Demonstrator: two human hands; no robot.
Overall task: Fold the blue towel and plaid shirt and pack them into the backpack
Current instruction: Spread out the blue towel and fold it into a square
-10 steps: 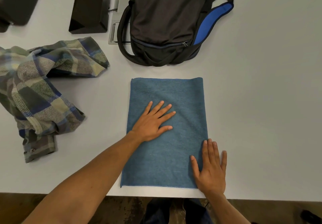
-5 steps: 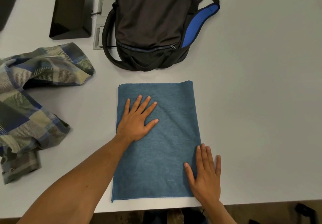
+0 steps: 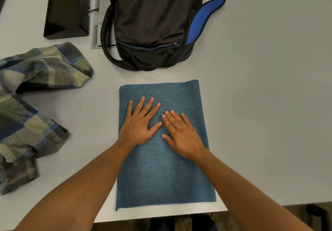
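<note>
Blue towel [image 3: 165,175] lies folded in a flat rectangle at the near edge of the tabletop [image 3: 269,96], its near hem just short of that edge. Both hands press on its far half, side by side: the left hand [image 3: 139,124] with 5 fingers spread wide and straight, the right hand [image 3: 181,133] with fingers straight and closer together, neither holding anything. Beyond the towel, toward the far edge, stands the black backpack [image 3: 154,20], zipped, with a blue-lined strap. The plaid shirt [image 3: 30,105] lies crumpled at the left edge. A black box [image 3: 67,11] sits near the far left corner.
</note>
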